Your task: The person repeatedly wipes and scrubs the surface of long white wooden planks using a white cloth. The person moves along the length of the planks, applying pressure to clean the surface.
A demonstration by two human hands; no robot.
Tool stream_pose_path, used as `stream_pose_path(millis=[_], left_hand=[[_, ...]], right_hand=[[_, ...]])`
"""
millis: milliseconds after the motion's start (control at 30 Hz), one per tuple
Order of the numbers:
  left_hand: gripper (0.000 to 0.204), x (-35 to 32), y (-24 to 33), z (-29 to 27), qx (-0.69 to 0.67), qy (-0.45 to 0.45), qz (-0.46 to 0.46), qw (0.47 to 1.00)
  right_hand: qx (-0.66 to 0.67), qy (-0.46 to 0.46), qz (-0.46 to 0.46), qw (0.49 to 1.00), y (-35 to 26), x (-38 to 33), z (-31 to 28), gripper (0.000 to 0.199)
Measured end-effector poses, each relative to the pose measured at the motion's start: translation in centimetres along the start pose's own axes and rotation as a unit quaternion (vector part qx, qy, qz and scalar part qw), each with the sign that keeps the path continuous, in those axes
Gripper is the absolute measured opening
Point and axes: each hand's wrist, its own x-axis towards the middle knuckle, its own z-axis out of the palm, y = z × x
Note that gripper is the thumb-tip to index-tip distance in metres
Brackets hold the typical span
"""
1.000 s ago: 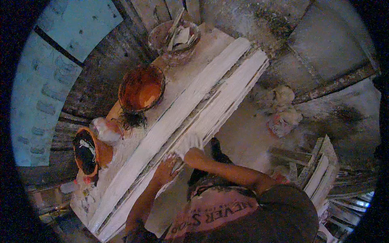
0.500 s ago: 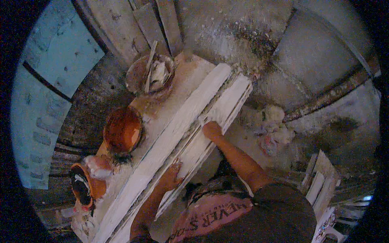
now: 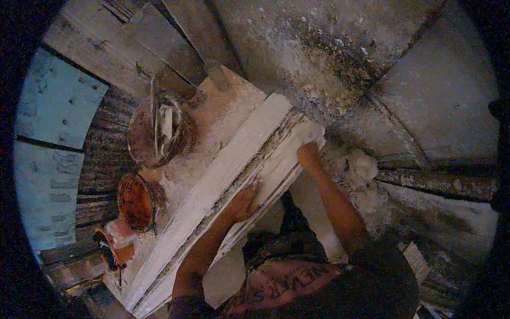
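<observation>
White plank mid-frame lies under the flat-spread left hand, likely for steadiness; right hand (dim): cannot tell its grip.

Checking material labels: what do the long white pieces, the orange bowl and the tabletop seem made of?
Long white pieces: probably plaster, matte; chalky white with rough, ragged edges, though a coating is possible.
Orange bowl: plastic or clay, finish unclear; orange inside with dark smears, too dim to settle.
Tabletop: probably wood, dull; flat and tan under pale smears.
</observation>
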Motion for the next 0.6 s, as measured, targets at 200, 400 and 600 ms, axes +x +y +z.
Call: stream_pose_path(millis=[200, 400, 600], left_hand=[[0.074, 9.3, 1.6, 1.6, 0.105, 0.068, -0.011, 0.992], [0.071, 17.3, 6.8, -0.8, 0.026, 0.107, 0.006, 0.994], [0.075, 19.3, 7.3, 0.6, -0.011, 0.099, 0.103, 0.99]], right_hand=[[0.165, -0.06, -0.029, 0.984, -9.6, -2.5, -6.5, 0.015], [0.077, -0.216, 0.019, 0.973, 2.6, 3.7, -0.5, 0.018], [0.033, -0.18, 0.016, 0.983, 10.6, 4.3, 6.4, 0.021]])
